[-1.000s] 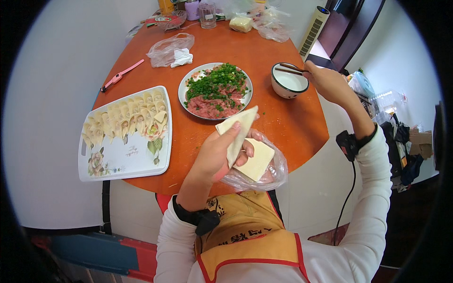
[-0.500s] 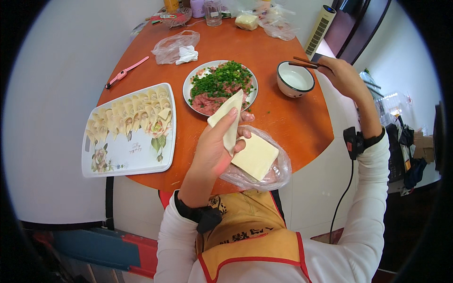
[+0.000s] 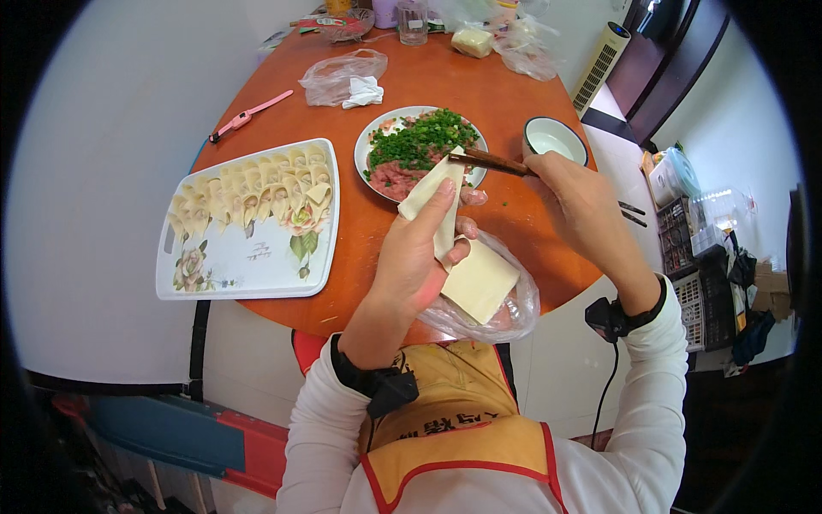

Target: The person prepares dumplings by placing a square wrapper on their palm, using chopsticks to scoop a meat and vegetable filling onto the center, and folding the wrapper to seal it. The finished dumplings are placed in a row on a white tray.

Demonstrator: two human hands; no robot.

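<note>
My left hand [image 3: 413, 261] holds a pale square dumpling wrapper [image 3: 433, 199] upright over the orange round table [image 3: 479, 94]. My right hand [image 3: 575, 195] grips dark chopsticks [image 3: 495, 161] whose tips reach over the plate of minced meat and chopped greens [image 3: 418, 147]. Beneath my left hand, a stack of wrappers [image 3: 479, 281] lies in a clear plastic bag at the table's near edge. A small bowl of white liquid [image 3: 554, 137] stands just beyond my right hand.
A white flowered tray [image 3: 248, 257] at the left holds several folded dumplings [image 3: 248, 193]. Farther back lie a pink tool [image 3: 250, 114], a plastic bag with a white tissue [image 3: 347, 81], a glass [image 3: 413, 20] and more bags. A white heater [image 3: 601, 51] stands right of the table.
My right hand has swung left from beside the small bowl, bringing the chopsticks over the plate of filling. My left hand keeps the wrapper raised.
</note>
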